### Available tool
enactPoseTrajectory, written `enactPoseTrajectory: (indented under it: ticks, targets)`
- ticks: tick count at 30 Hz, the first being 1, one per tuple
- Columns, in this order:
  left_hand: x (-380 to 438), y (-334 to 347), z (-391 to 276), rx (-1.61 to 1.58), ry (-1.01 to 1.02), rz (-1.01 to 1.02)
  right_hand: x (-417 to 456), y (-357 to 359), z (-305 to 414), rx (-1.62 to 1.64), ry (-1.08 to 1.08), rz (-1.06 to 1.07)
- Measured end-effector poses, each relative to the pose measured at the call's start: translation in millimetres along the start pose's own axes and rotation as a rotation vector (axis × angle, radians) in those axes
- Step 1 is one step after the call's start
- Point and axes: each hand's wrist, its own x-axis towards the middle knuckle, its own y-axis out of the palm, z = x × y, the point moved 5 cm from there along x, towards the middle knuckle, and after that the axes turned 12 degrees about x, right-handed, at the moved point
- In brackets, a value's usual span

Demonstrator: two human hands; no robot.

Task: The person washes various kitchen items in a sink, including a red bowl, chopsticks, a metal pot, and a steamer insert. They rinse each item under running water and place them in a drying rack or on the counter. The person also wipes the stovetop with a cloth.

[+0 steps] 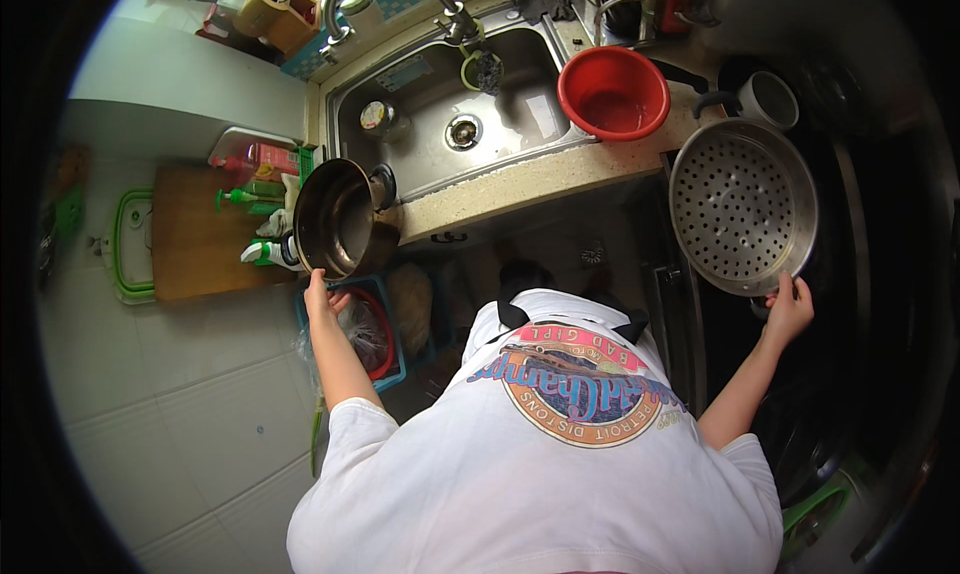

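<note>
My left hand [325, 298] is at the near rim of a dark metal pot [337, 218], which is tilted at the left end of the counter. My right hand [787, 308] grips the near side of a round metal steamer basket [735, 206] with a perforated bottom, at the right over the dark stove area. Between them lies the stainless steel sink [517, 150], with a lidded glass jar [385, 121] inside it and a small green strainer [480, 71] below the faucet. A red plastic basin [613, 94] rests on the sink's right edge.
A spray bottle [270, 254] and a green pump bottle [251, 199] stand left of the pot. A white cup or small pot [769, 100] is behind the steamer basket. Below the counter, a blue crate [394, 379] holds bagged things. A wooden knife block [277, 15] stands at the back left.
</note>
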Motion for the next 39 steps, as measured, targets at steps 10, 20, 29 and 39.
enactPoseTrajectory:
  ticks: [10,20,29,39]
  targets:
    - [-108.5,3.1,-137.9,-0.019,0.914,-0.179,-42.1,33.8,140.3,0.158,-0.114,0.102]
    - [-176.5,133.6,-220.5,-0.089,0.564,1.153,-162.3,331.6,155.6,0.154,0.013,0.786]
    - [-27.4,168.5,-246.1,0.083,0.233,1.057,-192.4,511.6,88.3,-0.235,-0.04,0.961]
    - [40.5,169.6,-276.5,0.015,0.156,0.827,-214.0,728.5,70.1,-0.198,-0.534,1.067]
